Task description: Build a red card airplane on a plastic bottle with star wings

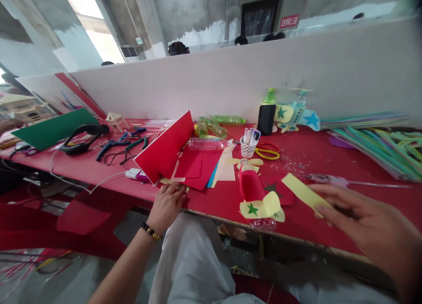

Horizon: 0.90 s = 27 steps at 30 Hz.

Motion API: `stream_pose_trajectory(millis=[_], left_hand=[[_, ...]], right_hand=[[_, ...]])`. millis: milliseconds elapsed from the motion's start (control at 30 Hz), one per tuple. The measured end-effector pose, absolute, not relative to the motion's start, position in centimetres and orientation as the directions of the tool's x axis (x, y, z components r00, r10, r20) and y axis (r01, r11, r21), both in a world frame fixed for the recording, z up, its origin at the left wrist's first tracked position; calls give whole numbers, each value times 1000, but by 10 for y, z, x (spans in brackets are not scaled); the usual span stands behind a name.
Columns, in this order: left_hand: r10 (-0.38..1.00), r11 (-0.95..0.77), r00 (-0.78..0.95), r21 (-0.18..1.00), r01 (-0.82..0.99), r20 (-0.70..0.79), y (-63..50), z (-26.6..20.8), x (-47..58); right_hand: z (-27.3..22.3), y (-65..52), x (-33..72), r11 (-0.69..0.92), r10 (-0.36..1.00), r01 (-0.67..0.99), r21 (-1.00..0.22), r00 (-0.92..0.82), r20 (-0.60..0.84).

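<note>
My right hand [359, 220] pinches a strip of yellow paper [301, 189] between thumb and fingers, raised above the table's right side. At the table's front edge, my left hand [168, 205] rests its fingers on paper scraps beside the foot of a tilted red board [168, 150]; the fingertips are partly hidden. Between my hands lies a plastic bottle wrapped in red paper [251, 185], with yellow paper pieces bearing green stars [253, 209] attached. Red, blue and cream paper sheets [226, 167] are spread just beyond my left hand.
A pen cup [247, 149], scissors [268, 153] and a hot glue gun [326, 179] lie on the red table. Behind them stand a dark phone [266, 119] and a decorated bottle plane [298, 112]. Pliers [112, 148], headphones [84, 139] and coloured strips [379, 150] flank the area.
</note>
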<state>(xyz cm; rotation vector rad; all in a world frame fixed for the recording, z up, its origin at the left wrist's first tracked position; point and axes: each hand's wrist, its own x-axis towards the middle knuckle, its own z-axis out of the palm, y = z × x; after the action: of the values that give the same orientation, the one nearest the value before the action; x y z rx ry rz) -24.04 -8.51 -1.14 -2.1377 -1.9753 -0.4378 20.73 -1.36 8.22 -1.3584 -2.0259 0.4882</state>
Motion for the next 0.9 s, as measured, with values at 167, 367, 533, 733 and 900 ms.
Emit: stream_pose_trajectory(millis=[167,367,533,733,900], left_hand=[[929,-98,70,59,993,364,-96,-12,-232],[922,-52,12,92,994,388,-126,-15,-217],[900,-72,12,122,990,437,-135,-23,-213],[853,-150,60,134,980,518,-128,-31,-226],[833,-236,143,109,966,534,-126,-33,-236]], right_hand=[[106,46,164,462,881,680,-569,-427,205],[122,102,73,503,744,568,-652,-668,-8],[130,133,5,594,727,643,-483,-687,-21],[154,108,-7,709,698,628,-320,-688,198],[169,24,61,873,487,419,-249,-739,465]])
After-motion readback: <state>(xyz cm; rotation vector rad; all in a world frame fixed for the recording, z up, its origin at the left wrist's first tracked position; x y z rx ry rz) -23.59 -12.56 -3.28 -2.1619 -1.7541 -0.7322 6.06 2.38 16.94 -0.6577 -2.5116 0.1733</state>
